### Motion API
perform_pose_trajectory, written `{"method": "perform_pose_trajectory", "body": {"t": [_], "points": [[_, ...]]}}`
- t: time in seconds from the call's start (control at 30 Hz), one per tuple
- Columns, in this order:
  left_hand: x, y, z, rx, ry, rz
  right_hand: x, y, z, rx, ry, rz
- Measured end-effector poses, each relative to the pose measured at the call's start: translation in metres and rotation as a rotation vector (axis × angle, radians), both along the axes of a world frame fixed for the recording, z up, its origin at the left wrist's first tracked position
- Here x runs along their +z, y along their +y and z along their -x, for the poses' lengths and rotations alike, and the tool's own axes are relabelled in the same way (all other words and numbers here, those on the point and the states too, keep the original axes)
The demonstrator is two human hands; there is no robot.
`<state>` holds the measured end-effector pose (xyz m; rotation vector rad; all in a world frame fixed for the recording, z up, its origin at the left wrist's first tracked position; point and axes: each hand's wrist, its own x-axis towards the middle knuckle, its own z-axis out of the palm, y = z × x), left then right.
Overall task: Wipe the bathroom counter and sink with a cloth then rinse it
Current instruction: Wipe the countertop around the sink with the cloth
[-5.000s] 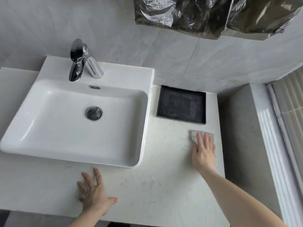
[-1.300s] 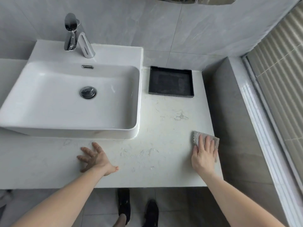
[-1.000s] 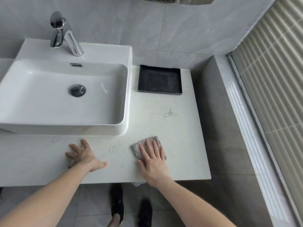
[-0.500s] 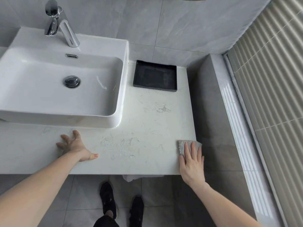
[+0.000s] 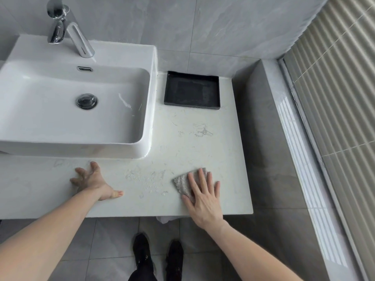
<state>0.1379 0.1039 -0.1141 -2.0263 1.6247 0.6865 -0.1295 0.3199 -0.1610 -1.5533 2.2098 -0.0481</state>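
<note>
Cloth (image 5: 183, 184) pressed flat under right hand (image 5: 205, 196), fingers straight; left hand (image 5: 92, 182) braced, holding nothing; bench-wiping step, residue (image 5: 146, 178) at 9 o'clock likely next.

A single head-worn wide-angle view looks steeply down, close over the white stone counter (image 5: 213, 151). It faces the grey tiled wall (image 5: 203, 27). Edges probably bend from lens distortion.

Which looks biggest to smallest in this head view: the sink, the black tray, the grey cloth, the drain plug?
1. Sink
2. Black tray
3. Grey cloth, partly hidden under the right hand, and nearer the camera, so its rank is less sure
4. Drain plug
</note>
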Motion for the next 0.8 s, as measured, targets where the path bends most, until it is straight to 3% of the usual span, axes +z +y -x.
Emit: {"method": "perform_pose_trajectory", "body": {"t": [0.17, 0.3, 0.4, 0.5, 0.63, 0.8], "points": [[0.0, 0.0, 0.0, -0.026, -0.029, -0.004, -0.013, 0.03, 0.045, 0.009, 0.011, 0.056], [0.002, 0.0, -0.002, -0.028, -0.012, -0.004, -0.017, 0.059, 0.093, -0.3, 0.024, 0.102], [0.003, 0.0, -0.001, -0.024, 0.0, -0.008, -0.005, 0.068, 0.113, -0.557, -0.106, 0.149], [0.004, 0.0, 0.0, -0.016, 0.005, -0.017, 0.014, 0.042, 0.106, -0.619, -0.161, 0.294], [0.003, -0.001, 0.0, -0.013, 0.006, -0.016, 0.014, -0.018, 0.065, -0.399, -0.257, 0.395], [0.0, -0.002, -0.003, -0.004, 0.013, -0.014, -0.003, -0.051, -0.022, 0.104, -0.209, 0.189]]}}
